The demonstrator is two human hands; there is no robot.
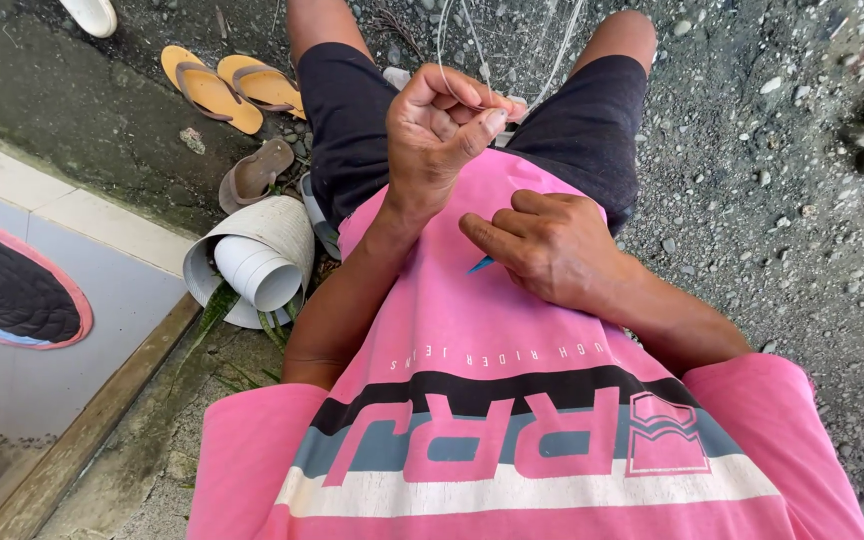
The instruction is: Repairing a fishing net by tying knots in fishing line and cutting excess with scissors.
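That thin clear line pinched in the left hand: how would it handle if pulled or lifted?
The thin clear line is probably floppy: it curves in loose loops past the left hand. It looks very light, being hair-thin. Its glossy strands may be slippery, which could be why the fingers pinch it tightly.

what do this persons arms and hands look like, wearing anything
Both arms are bare from the short pink sleeves down. The left hand and right hand wear no gloves, rings or watch that I can see. The sleeves belong to a pink T-shirt.
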